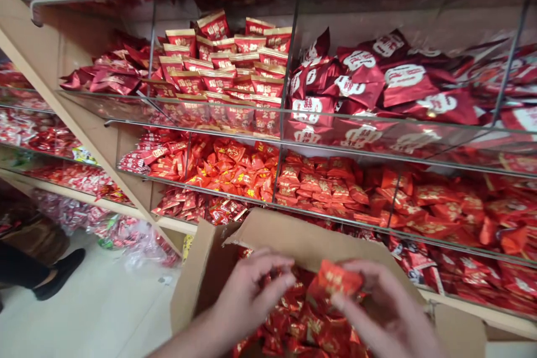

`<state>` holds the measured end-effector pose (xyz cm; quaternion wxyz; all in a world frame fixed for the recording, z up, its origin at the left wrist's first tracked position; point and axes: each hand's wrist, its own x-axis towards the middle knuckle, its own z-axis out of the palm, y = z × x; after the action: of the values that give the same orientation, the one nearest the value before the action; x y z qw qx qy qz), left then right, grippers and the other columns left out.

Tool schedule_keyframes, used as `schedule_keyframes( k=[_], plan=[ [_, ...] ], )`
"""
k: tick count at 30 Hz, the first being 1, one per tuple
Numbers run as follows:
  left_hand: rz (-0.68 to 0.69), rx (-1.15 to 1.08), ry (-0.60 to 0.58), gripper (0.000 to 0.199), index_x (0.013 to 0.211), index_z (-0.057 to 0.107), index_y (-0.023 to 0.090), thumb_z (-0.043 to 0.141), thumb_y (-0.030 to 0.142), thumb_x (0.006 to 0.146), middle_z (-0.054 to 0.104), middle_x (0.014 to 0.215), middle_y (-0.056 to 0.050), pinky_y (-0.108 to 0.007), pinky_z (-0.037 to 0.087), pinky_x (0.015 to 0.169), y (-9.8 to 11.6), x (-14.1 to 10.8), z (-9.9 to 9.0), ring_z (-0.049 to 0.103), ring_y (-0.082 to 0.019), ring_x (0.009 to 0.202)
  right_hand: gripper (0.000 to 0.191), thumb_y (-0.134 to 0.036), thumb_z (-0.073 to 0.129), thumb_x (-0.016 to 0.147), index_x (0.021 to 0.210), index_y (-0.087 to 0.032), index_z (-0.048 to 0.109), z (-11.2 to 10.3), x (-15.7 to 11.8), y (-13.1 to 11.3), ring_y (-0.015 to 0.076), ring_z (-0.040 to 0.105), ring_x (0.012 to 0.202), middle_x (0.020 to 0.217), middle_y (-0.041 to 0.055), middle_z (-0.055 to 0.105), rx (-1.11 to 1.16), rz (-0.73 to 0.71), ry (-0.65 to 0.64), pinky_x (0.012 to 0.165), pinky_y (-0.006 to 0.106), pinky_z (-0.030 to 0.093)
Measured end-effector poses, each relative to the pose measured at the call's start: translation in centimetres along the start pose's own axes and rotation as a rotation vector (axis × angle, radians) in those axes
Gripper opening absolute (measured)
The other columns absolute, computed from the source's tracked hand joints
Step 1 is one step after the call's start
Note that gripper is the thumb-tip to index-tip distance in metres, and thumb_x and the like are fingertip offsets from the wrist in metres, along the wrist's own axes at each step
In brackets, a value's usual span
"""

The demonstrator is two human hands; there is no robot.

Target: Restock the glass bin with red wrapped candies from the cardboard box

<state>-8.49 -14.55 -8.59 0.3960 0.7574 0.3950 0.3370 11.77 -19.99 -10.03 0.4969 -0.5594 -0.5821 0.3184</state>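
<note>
A small red candy packet (339, 279) with gold print is pinched between the thumb and fingers of my right hand (388, 307). It is held above an open cardboard box (310, 238) filled with similar red packets (300, 330). Over the left side of the box is my left hand (247, 288), its fingers curved and a gap between thumb and forefinger. Red wrappers show behind that gap, and I see nothing gripped in this hand. Both hands are slightly blurred, and they hide part of the box's contents.
Glass-fronted shelves (218, 134) behind the box hold red packets sorted by dividers. Larger dark red bags (403, 75) fill the right compartment. Plastic bags (134, 235) lie on the pale floor (104, 307) at left, near a person's black shoe (61, 274).
</note>
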Motion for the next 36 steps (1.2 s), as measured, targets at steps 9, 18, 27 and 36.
schedule_keyframes(
  k=[9,18,27,36],
  plan=[
    [0.366,1.11,-0.039,0.028,0.11,0.047,0.011,0.036,0.009,0.085,0.056,0.11,-0.012,-0.031,0.043,0.084,3.1,12.2,-2.4,0.051,-0.021,0.103,0.021,-0.027,0.06,0.07,0.085,-0.019,0.047,-2.9,14.0,-1.6,0.0138,0.057,0.068,0.078,0.0021,0.059,-0.169,-0.214,-0.015,0.064,0.027,0.047],
    [0.303,1.229,-0.223,0.024,0.108,0.043,0.011,0.038,0.012,0.084,0.065,0.082,-0.012,-0.034,0.046,0.065,4.6,15.3,-2.2,0.062,-0.026,0.08,0.012,-0.018,0.062,0.067,0.078,-0.021,0.058,-0.8,15.9,-1.0,0.0155,0.058,0.067,0.075,-0.0002,0.065,-0.587,-0.26,-0.046,0.065,0.028,0.043],
    [0.291,1.245,-0.402,0.02,0.089,0.061,0.015,0.046,0.008,0.077,0.067,0.086,-0.01,-0.027,0.045,0.07,5.9,17.4,-2.7,0.062,-0.022,0.085,0.005,-0.019,0.058,0.07,0.072,-0.021,0.063,-0.1,16.8,-0.8,0.0162,0.06,0.066,0.07,0.0005,0.067,-0.622,-0.228,0.023,0.065,0.027,0.042],
    [0.274,1.25,-0.45,0.026,0.095,0.061,0.015,0.057,0.01,0.069,0.068,0.089,-0.012,-0.03,0.046,0.068,5.6,18.1,-2.4,0.063,-0.025,0.084,0.005,-0.021,0.055,0.072,0.07,-0.02,0.059,0.2,16.2,0.3,0.0141,0.058,0.06,0.067,-0.0001,0.065,-0.569,-0.221,0.053,0.06,0.024,0.042]
  ],
)
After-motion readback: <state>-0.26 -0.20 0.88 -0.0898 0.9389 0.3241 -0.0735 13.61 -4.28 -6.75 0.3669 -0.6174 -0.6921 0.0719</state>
